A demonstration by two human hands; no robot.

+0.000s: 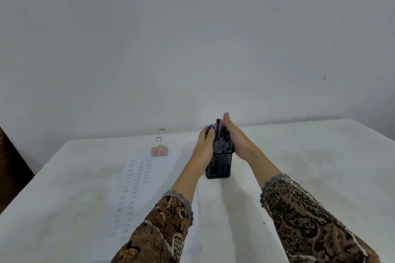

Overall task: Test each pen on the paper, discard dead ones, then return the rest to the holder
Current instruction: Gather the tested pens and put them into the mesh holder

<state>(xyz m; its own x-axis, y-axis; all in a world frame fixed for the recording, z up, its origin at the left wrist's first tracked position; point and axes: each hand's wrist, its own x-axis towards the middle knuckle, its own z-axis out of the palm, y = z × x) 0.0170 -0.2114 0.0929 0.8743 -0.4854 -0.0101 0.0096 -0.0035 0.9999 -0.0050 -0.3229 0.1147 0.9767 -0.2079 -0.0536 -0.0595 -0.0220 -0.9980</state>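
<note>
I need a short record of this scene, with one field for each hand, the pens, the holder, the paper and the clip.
left hand: fingers curled round the pens
right hand: fingers straight, palm against the other side of the pens
pens: a bundle, upright in the holder
holder: black mesh, stands on the table, right of the paper
paper: lies flat, rows of test marks on it
clip: pink, at the far edge of the paper
</note>
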